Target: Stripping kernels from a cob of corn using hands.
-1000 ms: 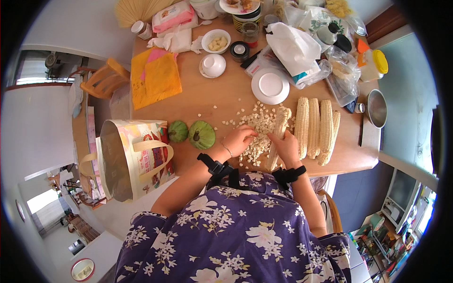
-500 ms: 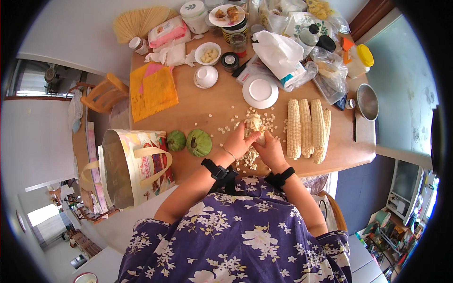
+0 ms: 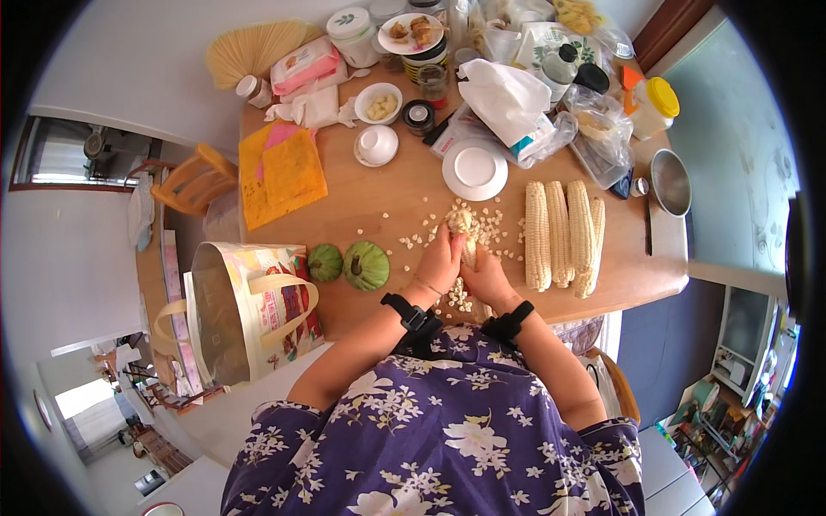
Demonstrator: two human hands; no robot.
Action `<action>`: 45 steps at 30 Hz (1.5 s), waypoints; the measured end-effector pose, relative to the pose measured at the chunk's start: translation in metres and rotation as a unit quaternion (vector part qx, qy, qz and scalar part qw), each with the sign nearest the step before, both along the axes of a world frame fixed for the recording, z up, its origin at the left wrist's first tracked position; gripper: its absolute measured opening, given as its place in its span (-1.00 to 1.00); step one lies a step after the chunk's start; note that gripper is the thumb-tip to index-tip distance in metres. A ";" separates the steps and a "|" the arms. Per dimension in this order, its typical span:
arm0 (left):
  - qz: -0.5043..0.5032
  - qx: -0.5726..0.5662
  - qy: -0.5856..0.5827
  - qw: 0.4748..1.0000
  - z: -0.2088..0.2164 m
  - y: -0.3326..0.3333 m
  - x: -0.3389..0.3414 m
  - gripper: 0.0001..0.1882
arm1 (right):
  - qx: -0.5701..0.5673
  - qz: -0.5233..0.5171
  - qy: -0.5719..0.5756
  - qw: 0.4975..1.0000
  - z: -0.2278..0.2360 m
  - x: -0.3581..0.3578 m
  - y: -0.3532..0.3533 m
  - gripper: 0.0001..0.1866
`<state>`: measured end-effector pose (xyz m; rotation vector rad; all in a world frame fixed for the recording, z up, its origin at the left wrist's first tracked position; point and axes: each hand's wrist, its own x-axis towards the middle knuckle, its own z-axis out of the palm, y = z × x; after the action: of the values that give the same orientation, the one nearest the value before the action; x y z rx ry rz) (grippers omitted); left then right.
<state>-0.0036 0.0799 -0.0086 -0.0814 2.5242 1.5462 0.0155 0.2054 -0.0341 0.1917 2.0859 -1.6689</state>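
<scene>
Both my hands are closed round one pale corn cob [image 3: 469,251] over the middle of the table. My left hand [image 3: 440,262] wraps its upper part from the left, while my right hand [image 3: 490,280] grips lower down, from the right. Loose white corn kernels [image 3: 489,225] lie scattered on the wood around and beyond the cob, with more close to my body. To the right, several whole white corn cobs [image 3: 559,236] lie side by side, pointing away from me. Two green squashes [image 3: 366,266] sit left of my left hand.
A paper carrier bag [image 3: 249,301] stands at the table's left front. Yellow cloths [image 3: 284,176] lie far left. An upturned white plate [image 3: 476,170] is beyond the kernels. A metal bowl [image 3: 671,183] and a dark knife [image 3: 649,228] sit near the right edge. Bags and jars crowd the back.
My left hand has slid slightly nearer along the cob, and my right hand has moved a little left and down. Both hands keep hold of it.
</scene>
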 end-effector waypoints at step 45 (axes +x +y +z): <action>0.153 0.133 -0.094 0.975 -0.041 -0.004 -0.003 -0.54 | 0.133 0.071 0.086 0.985 -0.006 -0.002 0.005 -0.65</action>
<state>-0.0068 0.0760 -0.0493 -0.5752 2.2156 1.8744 0.0135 0.2104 -0.0401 -0.0188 2.3875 -1.3623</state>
